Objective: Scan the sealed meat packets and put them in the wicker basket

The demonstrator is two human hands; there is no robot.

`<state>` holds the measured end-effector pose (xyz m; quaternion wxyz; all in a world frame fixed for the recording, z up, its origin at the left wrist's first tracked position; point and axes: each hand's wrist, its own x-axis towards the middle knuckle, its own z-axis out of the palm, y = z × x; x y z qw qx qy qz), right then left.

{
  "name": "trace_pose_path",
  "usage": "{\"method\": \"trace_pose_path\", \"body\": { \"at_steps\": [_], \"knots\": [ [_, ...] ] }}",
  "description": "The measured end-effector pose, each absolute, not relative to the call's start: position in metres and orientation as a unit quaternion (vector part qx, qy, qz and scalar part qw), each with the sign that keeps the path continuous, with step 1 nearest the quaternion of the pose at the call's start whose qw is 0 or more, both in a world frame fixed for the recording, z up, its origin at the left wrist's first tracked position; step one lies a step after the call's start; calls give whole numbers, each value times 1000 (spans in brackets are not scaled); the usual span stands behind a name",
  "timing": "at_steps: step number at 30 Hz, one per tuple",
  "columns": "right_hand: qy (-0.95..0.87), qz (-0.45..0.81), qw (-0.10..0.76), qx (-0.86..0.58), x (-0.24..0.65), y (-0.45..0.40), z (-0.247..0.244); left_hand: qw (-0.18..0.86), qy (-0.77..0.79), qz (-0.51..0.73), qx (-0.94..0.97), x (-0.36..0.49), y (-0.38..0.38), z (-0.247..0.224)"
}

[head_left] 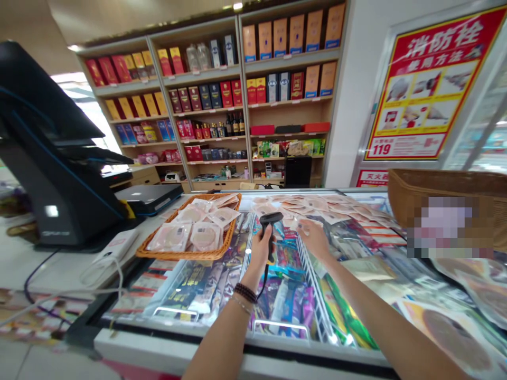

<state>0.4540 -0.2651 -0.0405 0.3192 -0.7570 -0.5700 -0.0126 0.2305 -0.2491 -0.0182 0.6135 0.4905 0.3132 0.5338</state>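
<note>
My left hand (261,248) grips a black handheld barcode scanner (271,224) upright, with its coiled cable (263,282) hanging below. My right hand (315,238) is a short way to the right, its fingertips pinching a pale flat packet (304,224). Both hands are above the glass-topped freezer chest (237,340), which holds brightly coloured bags. Many similar pale packets (309,205) lie spread at the far side of the chest. To the left, a woven tray (178,255) holds several round-filled packets.
A black checkout terminal (51,158) and a card reader stand on the white counter (51,269) at left. Wooden shelves (206,105) of boxed and bottled liquor rise behind. A wicker basket (443,184) sits at right, partly pixelated, below a red-and-yellow fire hydrant poster (428,84).
</note>
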Motion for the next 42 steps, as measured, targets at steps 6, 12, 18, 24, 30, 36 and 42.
{"method": "trace_pose_path", "body": {
  "at_steps": [6,12,18,24,30,36,42],
  "knots": [
    [-442,14,341,-830,502,-245,-45,600,324,549,483,230,-245,-24],
    [-424,144,581,-680,499,-241,-56,585,312,539,520,230,-245,-25],
    [-378,291,719,-506,472,-236,-53,582,304,532,534,230,-245,-26],
    [-345,305,753,-470,466,-238,-52,586,289,515,555,228,-249,-21],
    [-338,304,768,-451,467,-240,-53,589,272,498,576,228,-256,-15],
    [-340,307,770,-444,467,-240,-53,589,265,491,584,226,-260,-12],
    [-335,306,773,-444,464,-242,-50,590,268,490,583,226,-261,-10]
  ]
}}
